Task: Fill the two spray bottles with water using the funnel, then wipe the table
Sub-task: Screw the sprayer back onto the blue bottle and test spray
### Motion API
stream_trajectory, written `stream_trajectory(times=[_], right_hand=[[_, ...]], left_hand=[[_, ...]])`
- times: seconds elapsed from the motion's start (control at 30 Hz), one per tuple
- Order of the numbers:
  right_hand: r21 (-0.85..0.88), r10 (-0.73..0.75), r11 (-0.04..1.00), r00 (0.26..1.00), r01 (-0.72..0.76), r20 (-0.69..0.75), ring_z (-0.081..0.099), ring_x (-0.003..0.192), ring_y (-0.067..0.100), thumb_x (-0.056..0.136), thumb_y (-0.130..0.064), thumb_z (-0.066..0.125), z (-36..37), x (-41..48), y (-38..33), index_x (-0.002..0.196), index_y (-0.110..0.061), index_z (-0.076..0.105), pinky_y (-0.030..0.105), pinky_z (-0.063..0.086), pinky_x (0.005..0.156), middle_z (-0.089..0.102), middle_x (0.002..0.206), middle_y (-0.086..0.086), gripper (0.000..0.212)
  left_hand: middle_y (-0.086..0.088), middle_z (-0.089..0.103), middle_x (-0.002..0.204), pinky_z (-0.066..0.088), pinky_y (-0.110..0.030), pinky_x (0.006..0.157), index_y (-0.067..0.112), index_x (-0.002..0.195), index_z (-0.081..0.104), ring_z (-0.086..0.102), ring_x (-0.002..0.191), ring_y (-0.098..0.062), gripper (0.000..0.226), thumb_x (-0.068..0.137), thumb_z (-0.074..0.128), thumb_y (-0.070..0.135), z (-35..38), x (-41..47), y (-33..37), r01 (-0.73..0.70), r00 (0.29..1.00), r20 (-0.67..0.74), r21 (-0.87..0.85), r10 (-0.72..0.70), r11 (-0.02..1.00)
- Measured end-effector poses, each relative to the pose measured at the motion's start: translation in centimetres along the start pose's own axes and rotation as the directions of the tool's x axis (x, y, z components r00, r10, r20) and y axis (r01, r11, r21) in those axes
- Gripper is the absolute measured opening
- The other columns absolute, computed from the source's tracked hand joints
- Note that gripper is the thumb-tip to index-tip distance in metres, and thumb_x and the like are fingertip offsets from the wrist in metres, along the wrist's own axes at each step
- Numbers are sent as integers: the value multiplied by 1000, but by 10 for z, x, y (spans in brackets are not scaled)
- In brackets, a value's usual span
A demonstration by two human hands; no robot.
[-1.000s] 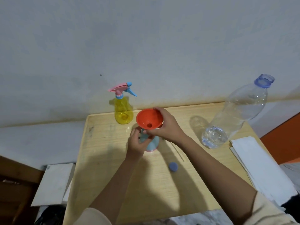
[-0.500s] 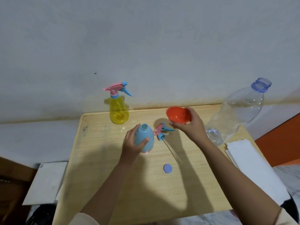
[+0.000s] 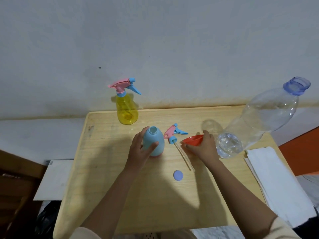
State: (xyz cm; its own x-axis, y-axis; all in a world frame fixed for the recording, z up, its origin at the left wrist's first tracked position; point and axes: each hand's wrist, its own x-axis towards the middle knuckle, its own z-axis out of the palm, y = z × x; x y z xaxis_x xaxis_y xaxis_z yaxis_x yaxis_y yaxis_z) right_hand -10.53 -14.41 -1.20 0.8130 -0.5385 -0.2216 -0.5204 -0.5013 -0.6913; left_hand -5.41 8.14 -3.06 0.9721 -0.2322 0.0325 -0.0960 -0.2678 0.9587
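Fingers [image 3: 207, 135] of the right hand [image 3: 202, 149] hold the red plastic funnel [image 3: 191, 139], now off the round blue spray bottle [image 3: 158, 135] the left hand [image 3: 138, 150] grips; filling seems done.

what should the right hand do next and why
Probably set the red funnel down on the table and reach for the loose spray head beside it. The right hand lifted the funnel off the blue bottle a second ago; the left hand holds that bottle upright, neck open, so it likely needs its head screwed back.
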Motion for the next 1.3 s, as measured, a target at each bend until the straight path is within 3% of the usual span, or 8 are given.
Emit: stream_trajectory(times=[0.27,0.4,0.57,0.7,0.93,1.1,1.2,1.3], right_hand=[[60,1,998,1000,0,-12,43,122,27,63,-34,85,-2,0,2,140,-4,28,27,37,88,44,133,15,100],[35,-38,999,999,38,-22,36,131,26,67,-31,83,-7,-3,-3,144,-7,24,30,35,99,36,143,12,100],[42,-325,940,926,339,-192,45,115,16,79,-14,70,-5,-13,-26,130,-6,44,7,30,86,42,131,9,57],[101,-491,863,869,495,-64,53,91,12,85,-9,62,20,-18,-46,102,-6,60,16,43,77,54,100,1,17],[-138,-299,940,949,311,104,51,100,30,86,-14,58,59,5,-29,108,2,54,36,41,84,53,108,17,27],[-211,-205,949,966,236,156,50,93,29,85,-18,58,65,18,-31,105,1,54,30,35,70,53,99,13,28],[-155,-169,969,974,192,148,46,77,23,83,-16,59,64,21,-31,88,0,56,25,29,55,47,75,2,17],[25,-128,992,987,126,93,47,74,21,84,-19,62,58,20,-30,88,3,60,25,31,56,54,76,7,23]], left_hand=[[12,49,132,49,-49,96,55,127,41,47,123,-11,58,74,64,57,1,0,0,-7,1000,2,12,7,1000],[10,47,134,48,-49,97,48,131,42,47,124,-12,64,72,65,57,1,0,-2,17,1000,13,-18,-17,1000],[11,46,133,49,-47,97,42,134,42,47,123,-10,67,73,63,57,2,-1,-3,18,1000,14,-24,-18,1000],[14,48,132,47,-48,98,45,132,42,47,123,-10,61,75,64,54,2,-1,-5,1,1000,7,-22,-1,1000],[23,47,130,45,-47,100,53,128,41,45,124,-8,56,77,63,54,2,0,-5,-17,1000,1,17,17,1000],[22,47,130,45,-47,100,52,129,41,45,125,-10,57,77,63,54,3,0,-4,0,1000,0,12,0,1000],[19,47,131,45,-48,100,49,131,41,44,125,-10,58,77,63,54,3,0,-5,9,1000,1,10,-9,1000],[24,46,130,45,-47,100,53,129,41,44,125,-8,57,77,63,54,3,0,-5,11,1000,-1,2,-11,1000]])
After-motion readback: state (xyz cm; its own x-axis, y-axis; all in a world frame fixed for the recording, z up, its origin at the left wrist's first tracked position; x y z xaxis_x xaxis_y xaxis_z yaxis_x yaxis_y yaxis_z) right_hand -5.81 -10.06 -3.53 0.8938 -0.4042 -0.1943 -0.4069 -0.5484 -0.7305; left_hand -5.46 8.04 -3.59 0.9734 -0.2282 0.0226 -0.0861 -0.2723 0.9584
